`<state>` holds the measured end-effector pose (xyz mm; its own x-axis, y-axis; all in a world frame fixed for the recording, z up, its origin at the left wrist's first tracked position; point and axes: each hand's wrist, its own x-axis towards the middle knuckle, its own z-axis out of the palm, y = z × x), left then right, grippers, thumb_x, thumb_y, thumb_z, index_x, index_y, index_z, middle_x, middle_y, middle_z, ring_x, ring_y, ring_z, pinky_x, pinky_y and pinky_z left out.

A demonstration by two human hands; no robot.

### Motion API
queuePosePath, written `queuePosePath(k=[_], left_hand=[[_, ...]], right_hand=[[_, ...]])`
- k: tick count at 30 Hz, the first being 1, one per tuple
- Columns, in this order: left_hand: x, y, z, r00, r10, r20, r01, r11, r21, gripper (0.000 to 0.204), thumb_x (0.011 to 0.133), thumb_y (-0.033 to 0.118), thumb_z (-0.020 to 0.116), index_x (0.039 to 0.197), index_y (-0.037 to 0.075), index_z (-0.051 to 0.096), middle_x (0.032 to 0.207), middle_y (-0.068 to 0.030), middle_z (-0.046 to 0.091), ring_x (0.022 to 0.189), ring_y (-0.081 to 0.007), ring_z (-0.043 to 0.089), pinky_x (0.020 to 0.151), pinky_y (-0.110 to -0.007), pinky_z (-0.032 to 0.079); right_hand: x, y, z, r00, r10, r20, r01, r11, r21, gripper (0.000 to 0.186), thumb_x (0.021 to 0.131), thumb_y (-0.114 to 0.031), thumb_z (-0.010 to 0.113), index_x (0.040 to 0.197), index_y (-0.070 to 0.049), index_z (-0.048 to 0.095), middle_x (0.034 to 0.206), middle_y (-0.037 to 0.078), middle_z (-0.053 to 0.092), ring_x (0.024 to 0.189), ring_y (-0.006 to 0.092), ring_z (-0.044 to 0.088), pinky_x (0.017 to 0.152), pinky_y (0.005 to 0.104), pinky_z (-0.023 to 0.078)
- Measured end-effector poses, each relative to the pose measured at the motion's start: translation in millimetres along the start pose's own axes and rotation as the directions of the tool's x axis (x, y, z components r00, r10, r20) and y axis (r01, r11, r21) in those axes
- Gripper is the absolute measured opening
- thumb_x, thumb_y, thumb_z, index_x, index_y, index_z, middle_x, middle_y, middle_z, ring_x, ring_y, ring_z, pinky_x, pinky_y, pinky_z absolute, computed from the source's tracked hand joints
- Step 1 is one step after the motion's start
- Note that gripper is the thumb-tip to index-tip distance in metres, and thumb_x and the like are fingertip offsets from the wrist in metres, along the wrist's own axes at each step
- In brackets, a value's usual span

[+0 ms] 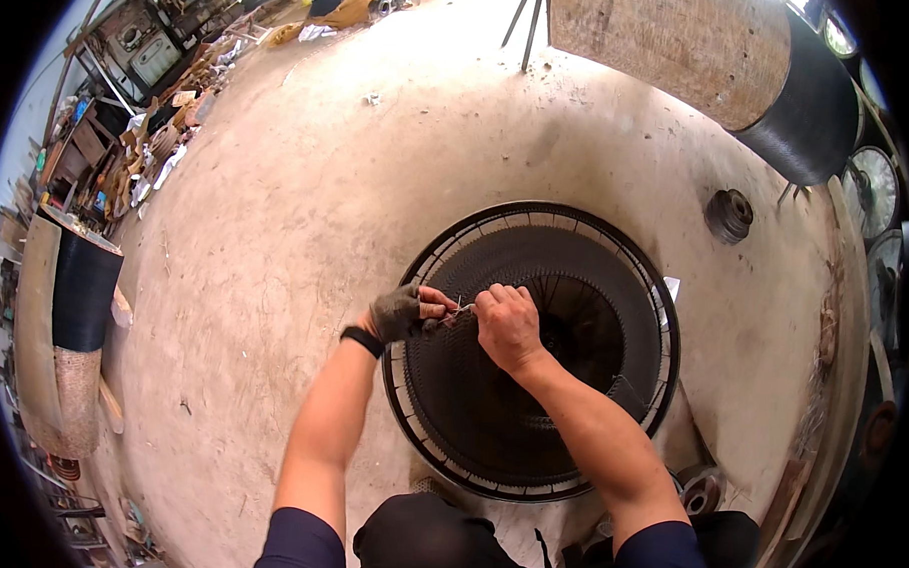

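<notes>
My left hand [414,308], in a dark fingerless glove with a black band at the wrist, pinches a small tangle of thin pale strands [458,310]. My bare right hand [508,326] is closed just beside it, gripping the same strands. Both are over a large black wheel-like assembly [450,414] lying on the floor, with a spoked outer rim [661,391], a wide dark toothed band inside it and a darker spoked centre. A thin light strand [621,385] lies on the right part of the band. Exactly what the tangled strands are is too small to tell.
A cluttered pile [164,144] lines the upper left. A black-banded board roll [84,291] stands left. A large board-and-black cylinder [673,41] on metal legs is at upper right. A dark stacked metal part [727,215] sits below it. Wheels and long boards [828,327] line the right.
</notes>
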<state>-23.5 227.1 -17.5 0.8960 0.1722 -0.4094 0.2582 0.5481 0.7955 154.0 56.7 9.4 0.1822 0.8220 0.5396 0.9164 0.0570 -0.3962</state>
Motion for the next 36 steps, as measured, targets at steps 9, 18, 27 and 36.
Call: queuePosePath(k=[9, 18, 27, 36], left_hand=[[-19, -32, 47, 0.962, 0.165, -0.217, -0.2, 0.968, -0.153, 0.032, 0.098, 0.017, 0.068, 0.124, 0.0, 0.064, 0.104, -0.0072, 0.07, 0.087, -0.0099, 0.064, 0.075, -0.02, 0.05], [0, -33, 109, 0.445, 0.613, -0.653, -0.2, 0.779, 0.594, 0.039, 0.09, 0.015, 0.079, 0.12, 0.001, 0.058, 0.085, -0.0046, 0.069, 0.077, -0.0128, 0.065, 0.07, -0.027, 0.052], [5, -32, 111, 0.424, 0.715, -0.556, 0.385, 0.413, 0.825, 0.033, 0.098, 0.04, 0.063, 0.089, 0.008, 0.057, 0.076, -0.0198, 0.068, 0.071, -0.0417, 0.067, 0.06, -0.052, 0.05], [1, -16, 91, 0.544, 0.657, -0.522, 0.298, 0.43, 0.852, 0.03, 0.099, 0.039, 0.062, 0.096, 0.008, 0.063, 0.083, -0.0206, 0.07, 0.081, -0.0417, 0.068, 0.069, -0.05, 0.052]], right_hand=[[-4, 2, -3, 0.993, 0.111, 0.048, -0.115, 0.987, 0.11, 0.013, 0.083, -0.011, 0.072, 0.077, -0.008, 0.061, 0.079, 0.008, 0.06, 0.079, 0.0294, 0.062, 0.075, 0.0413, 0.046], [2, -7, 1, 0.976, 0.213, 0.034, -0.215, 0.973, 0.088, 0.013, 0.083, -0.01, 0.072, 0.075, -0.006, 0.061, 0.077, 0.011, 0.062, 0.075, 0.0327, 0.062, 0.072, 0.0429, 0.046], [6, -5, 5, 0.985, 0.172, 0.009, -0.172, 0.985, 0.023, 0.012, 0.081, -0.01, 0.07, 0.073, -0.006, 0.063, 0.079, 0.011, 0.062, 0.077, 0.032, 0.063, 0.072, 0.0433, 0.047], [0, 7, -33, 0.962, 0.202, 0.183, -0.241, 0.944, 0.225, 0.007, 0.085, -0.008, 0.07, 0.09, -0.005, 0.074, 0.087, 0.011, 0.066, 0.083, 0.0335, 0.066, 0.075, 0.0416, 0.054]])
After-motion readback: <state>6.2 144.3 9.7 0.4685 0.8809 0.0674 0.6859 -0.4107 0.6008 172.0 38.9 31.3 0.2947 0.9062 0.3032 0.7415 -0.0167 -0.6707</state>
